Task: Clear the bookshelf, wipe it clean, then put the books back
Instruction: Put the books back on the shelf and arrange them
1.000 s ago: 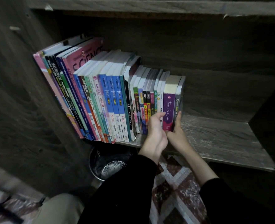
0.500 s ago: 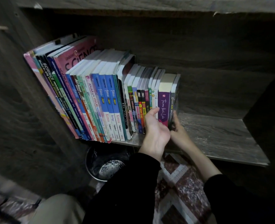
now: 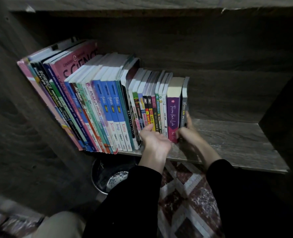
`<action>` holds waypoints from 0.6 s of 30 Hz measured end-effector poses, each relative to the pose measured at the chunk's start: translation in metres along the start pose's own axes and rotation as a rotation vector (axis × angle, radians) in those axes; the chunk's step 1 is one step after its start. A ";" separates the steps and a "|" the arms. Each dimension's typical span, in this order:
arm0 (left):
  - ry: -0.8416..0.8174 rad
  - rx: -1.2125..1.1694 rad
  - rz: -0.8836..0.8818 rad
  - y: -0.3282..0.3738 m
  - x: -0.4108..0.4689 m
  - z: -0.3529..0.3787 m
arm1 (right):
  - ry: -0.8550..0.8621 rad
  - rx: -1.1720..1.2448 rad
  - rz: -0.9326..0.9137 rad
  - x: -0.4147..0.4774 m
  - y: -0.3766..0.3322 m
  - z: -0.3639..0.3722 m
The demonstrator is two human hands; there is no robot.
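A row of books stands on the left half of a dark wooden shelf [image 3: 236, 141], leaning left. Tall textbooks [image 3: 108, 103] fill the left part and small paperbacks [image 3: 152, 107] the middle. A purple book [image 3: 173, 110] and a thin grey book [image 3: 185, 102] end the row on the right. My right hand [image 3: 188, 133] grips the bottom of these two, thumb on the purple spine and a finger up the grey book's right side. My left hand [image 3: 153, 140] is at the foot of the small paperbacks, palm turned right, fingers loose and touching their lower ends.
The shelf's right half is bare board up to the side wall [image 3: 283, 107]. Another shelf board [image 3: 142, 4] runs overhead. Below the shelf edge stand a black bin [image 3: 106, 176] and a patterned rug [image 3: 185, 200]. My knee shows at the bottom left.
My left hand has slid left off the purple book to the small paperbacks and opened out. My right hand has closed its thumb round the purple and grey books' bottoms.
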State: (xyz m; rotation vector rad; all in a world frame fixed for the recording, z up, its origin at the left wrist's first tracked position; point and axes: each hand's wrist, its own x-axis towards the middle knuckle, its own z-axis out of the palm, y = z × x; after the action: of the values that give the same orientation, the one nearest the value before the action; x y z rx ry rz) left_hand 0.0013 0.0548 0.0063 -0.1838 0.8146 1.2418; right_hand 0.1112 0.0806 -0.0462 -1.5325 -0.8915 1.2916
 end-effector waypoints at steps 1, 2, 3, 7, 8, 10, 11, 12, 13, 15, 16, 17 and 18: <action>-0.017 0.006 -0.001 0.000 0.000 -0.002 | 0.007 0.007 -0.001 0.000 -0.001 0.000; -0.030 0.016 -0.003 0.000 -0.001 -0.005 | 0.001 -0.018 -0.003 0.000 -0.002 -0.001; -0.041 0.024 -0.010 0.002 -0.001 -0.008 | -0.005 -0.065 -0.009 -0.002 -0.004 -0.001; -0.077 0.095 -0.046 0.013 -0.004 -0.026 | 0.083 -0.186 -0.065 -0.007 -0.003 0.000; -0.054 0.113 -0.038 0.015 -0.006 -0.032 | 0.122 -0.187 -0.088 -0.009 -0.001 0.003; 0.026 0.132 0.034 0.020 -0.011 -0.046 | 0.188 -0.163 -0.144 -0.015 0.002 0.011; 0.072 0.119 0.094 0.022 -0.011 -0.053 | 0.236 -0.154 -0.180 -0.019 0.003 0.015; 0.105 0.087 0.159 0.024 -0.011 -0.059 | 0.301 -0.160 -0.210 -0.023 0.004 0.020; 0.119 0.055 0.209 0.026 -0.011 -0.064 | 0.375 -0.174 -0.239 -0.027 0.004 0.024; 0.077 0.024 0.234 0.032 -0.006 -0.069 | 0.488 -0.210 -0.301 -0.034 0.004 0.033; 0.042 0.010 0.212 0.033 -0.004 -0.069 | 0.516 -0.221 -0.335 -0.038 0.003 0.038; 0.017 -0.009 0.183 0.035 -0.003 -0.067 | 0.531 -0.222 -0.368 -0.041 0.001 0.044; 0.004 -0.037 0.164 0.037 -0.003 -0.064 | 0.538 -0.220 -0.397 -0.045 0.000 0.050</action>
State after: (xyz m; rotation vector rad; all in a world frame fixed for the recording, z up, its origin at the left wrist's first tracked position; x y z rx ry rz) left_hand -0.0603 0.0307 -0.0265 -0.1513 0.8233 1.4120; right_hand 0.0532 0.0483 -0.0331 -1.6521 -0.9351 0.4721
